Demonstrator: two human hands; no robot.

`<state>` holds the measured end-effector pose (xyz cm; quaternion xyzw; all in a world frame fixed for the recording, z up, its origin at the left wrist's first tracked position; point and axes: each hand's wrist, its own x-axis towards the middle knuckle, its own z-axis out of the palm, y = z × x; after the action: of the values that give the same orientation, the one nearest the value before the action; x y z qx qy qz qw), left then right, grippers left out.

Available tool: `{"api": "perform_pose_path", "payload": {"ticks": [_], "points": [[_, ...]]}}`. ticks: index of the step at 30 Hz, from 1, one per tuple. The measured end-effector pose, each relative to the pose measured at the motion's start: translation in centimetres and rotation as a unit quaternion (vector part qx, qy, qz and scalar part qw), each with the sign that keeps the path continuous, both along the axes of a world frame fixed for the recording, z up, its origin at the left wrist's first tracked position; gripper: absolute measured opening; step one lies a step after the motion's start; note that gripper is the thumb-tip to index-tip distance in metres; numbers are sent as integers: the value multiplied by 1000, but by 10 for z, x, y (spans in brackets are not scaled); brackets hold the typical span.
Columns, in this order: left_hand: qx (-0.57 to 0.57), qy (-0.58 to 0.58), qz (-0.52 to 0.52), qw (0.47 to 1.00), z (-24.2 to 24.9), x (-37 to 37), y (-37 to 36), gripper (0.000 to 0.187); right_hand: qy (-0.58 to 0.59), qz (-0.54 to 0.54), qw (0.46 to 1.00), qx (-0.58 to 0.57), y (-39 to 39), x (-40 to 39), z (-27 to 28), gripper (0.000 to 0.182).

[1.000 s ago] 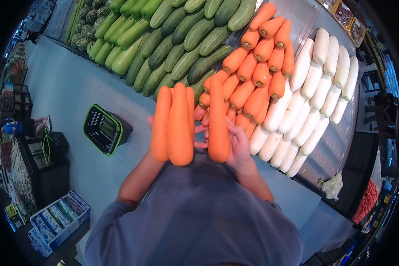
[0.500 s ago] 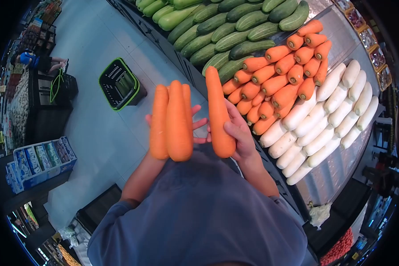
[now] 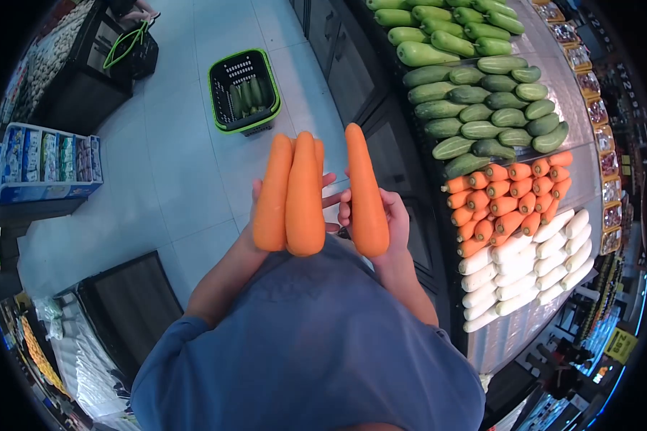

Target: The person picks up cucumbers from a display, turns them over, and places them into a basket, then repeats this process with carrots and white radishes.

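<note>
Three large orange carrots (image 3: 305, 208) lie upright side by side in my left hand (image 3: 331, 202), whose palm is mostly hidden behind them while its fingertips show at their right. My right hand (image 3: 397, 223) is wrapped around a single carrot (image 3: 366, 197), its narrow end pointing away from me. A small gap separates this carrot from the three others. Both hands are held in front of my body, above the floor. To the right is a pile of carrots (image 3: 507, 201) on the display stand, apart from my hands.
On the floor ahead stands a black basket with a green rim (image 3: 212, 100), with several cucumbers (image 3: 250, 93) inside. Along the stand lie cucumbers (image 3: 474, 113), pale green gourds (image 3: 431, 54) and white radishes (image 3: 482, 279). Another basket (image 3: 145, 57) and a person's legs (image 3: 140, 14) are at the upper left.
My view and body have turned left, so the stand sits further right and the floor basket looks more central. Both hands still hold their carrots, and the right hand's fingers have closed further around its carrot.
</note>
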<state>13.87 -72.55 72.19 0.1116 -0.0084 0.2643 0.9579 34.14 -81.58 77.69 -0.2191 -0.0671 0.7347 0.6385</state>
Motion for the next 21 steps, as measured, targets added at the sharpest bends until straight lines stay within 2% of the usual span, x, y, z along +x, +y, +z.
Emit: {"api": "perform_pose_path", "payload": {"ticks": [1, 5, 7, 8, 9, 10, 12, 14, 18, 19, 20, 21], "points": [[-4, -4, 11, 1000, 0, -16, 6, 119, 61, 20, 997, 40, 12, -13, -5, 55], [17, 34, 40, 998, -1, -77, 39, 119, 23, 41, 999, 16, 55, -71, -7, 55], [30, 46, 54, 997, 2, -105, 49, 119, -110, 22, 992, -51, 73, -102, 2, 54], [20, 52, 70, 996, 9, -116, 53, 112, -108, 34, 993, -46, 84, -118, 9, 54], [12, 56, 83, 995, 14, -127, 59, 106, -204, 39, 977, -45, 95, -137, 17, 54], [20, 57, 92, 994, 0, -140, 64, 106, -299, 41, 952, -41, 105, -150, 21, 53], [-48, 79, 98, 991, -41, -165, 71, 97, -337, 60, 939, -42, 120, -166, 8, 54], [-7, 104, 130, 986, -33, -179, 83, 96, -506, 125, 853, 13, 137, -177, -7, 58], [-58, 203, 171, 962, -34, -202, 110, 94, -511, 180, 840, 39, 188, -188, -31, 62], [-93, 231, 188, 950, -36, -207, 118, 93, -490, 211, 845, 30, 204, -190, -33, 72], [-89, 233, 192, 949, -46, -213, 128, 93, -488, 211, 846, 36, 220, -194, -31, 72], [-86, 210, 189, 955, -64, -219, 139, 93, -465, 245, 849, 47, 235, -199, -28, 80]]}}
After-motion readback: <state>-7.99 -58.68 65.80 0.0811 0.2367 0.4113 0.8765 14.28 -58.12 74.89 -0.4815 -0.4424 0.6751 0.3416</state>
